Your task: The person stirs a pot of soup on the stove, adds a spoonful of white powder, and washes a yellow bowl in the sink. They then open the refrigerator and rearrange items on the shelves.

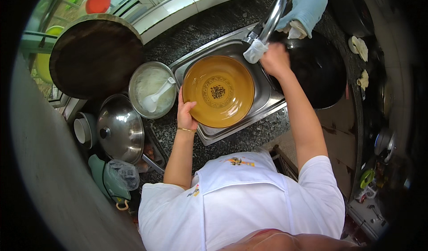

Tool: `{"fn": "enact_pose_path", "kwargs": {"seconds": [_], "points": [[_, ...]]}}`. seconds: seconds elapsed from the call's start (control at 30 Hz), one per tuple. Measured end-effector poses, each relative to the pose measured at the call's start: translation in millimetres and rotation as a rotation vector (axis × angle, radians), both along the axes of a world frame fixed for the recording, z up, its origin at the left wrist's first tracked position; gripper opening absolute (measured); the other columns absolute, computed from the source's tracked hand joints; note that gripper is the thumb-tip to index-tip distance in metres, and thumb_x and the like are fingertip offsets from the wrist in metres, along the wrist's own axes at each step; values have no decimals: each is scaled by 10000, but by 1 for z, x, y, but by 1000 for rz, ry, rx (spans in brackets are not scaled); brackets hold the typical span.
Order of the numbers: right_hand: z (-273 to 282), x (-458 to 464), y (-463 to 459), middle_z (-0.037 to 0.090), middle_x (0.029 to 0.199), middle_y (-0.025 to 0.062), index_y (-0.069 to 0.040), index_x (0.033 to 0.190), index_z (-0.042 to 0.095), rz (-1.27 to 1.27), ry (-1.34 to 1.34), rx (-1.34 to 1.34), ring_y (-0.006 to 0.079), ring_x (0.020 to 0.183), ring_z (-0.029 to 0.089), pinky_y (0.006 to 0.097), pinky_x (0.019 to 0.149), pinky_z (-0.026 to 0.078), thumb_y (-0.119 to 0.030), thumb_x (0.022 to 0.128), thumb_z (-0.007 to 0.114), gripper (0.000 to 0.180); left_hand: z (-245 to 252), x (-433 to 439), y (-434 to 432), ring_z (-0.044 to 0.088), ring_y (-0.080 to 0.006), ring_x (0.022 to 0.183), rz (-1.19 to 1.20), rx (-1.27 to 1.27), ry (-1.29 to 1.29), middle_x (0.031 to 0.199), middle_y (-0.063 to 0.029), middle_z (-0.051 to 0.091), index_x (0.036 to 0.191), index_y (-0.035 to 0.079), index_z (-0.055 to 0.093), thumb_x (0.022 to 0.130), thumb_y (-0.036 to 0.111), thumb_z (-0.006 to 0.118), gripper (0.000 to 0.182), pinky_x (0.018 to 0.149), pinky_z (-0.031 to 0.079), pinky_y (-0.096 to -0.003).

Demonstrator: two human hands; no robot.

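Note:
My left hand (187, 114) grips the left rim of a large amber-brown plate (234, 80) with a dark printed design at its centre. The plate is held above a stainless steel sink (264, 100). My right hand (276, 59) is beside the spout of a chrome faucet (275, 17), close to a white cloth (255, 51) wrapped at the spout's end. Its fingers are blurred and partly turned away, so whether they hold anything cannot be told.
Left of the sink are a metal bowl (132, 94) with a white spoon (157, 95), a lidded pan (125, 130) and a round dark board (97, 57). A black wok (317, 73) lies at the right, below a hanging blue cloth (309, 3).

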State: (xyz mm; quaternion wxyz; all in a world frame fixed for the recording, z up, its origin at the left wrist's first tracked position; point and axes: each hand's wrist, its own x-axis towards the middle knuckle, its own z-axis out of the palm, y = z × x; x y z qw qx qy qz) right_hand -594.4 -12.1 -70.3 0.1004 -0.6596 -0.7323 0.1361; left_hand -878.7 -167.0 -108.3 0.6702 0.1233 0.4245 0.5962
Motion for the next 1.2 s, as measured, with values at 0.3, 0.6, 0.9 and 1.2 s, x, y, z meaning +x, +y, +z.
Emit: {"fn": "enact_pose_path", "kwargs": {"seconds": [0.3,0.6,0.9,1.2], "points": [[-21,-47,-82,534,1288,190,-1,1238,527,394,13,-37,351,1252,445,425,1073,341,-307,860,536,486,-5,10,4,454,-251,1248,92,-44,-114,1369,-109,448,1423,71,320,950,85,456,492,1029,401,-388],[-52,-90,-116,243,1526,152,-96,1441,335,765,-33,-319,292,1427,192,483,1146,156,-399,915,486,625,-43,43,4,445,-259,1256,109,-34,-186,1375,-104,445,1405,83,333,1001,228,418,438,1040,381,-402],[-62,-98,-101,290,1510,135,-89,1420,377,636,-37,-212,295,1407,243,478,1137,189,-343,891,534,607,-47,48,6,424,-255,1284,158,-16,-129,1411,-99,420,1419,90,332,1001,219,419,446,1059,366,-400],[-95,-99,-93,348,1482,99,-88,1398,401,602,-43,-14,301,1384,284,500,1125,208,-309,892,548,571,-63,50,7,432,-267,1279,187,-34,-142,1407,-114,417,1429,95,298,1004,219,412,458,1048,382,-406]]}}
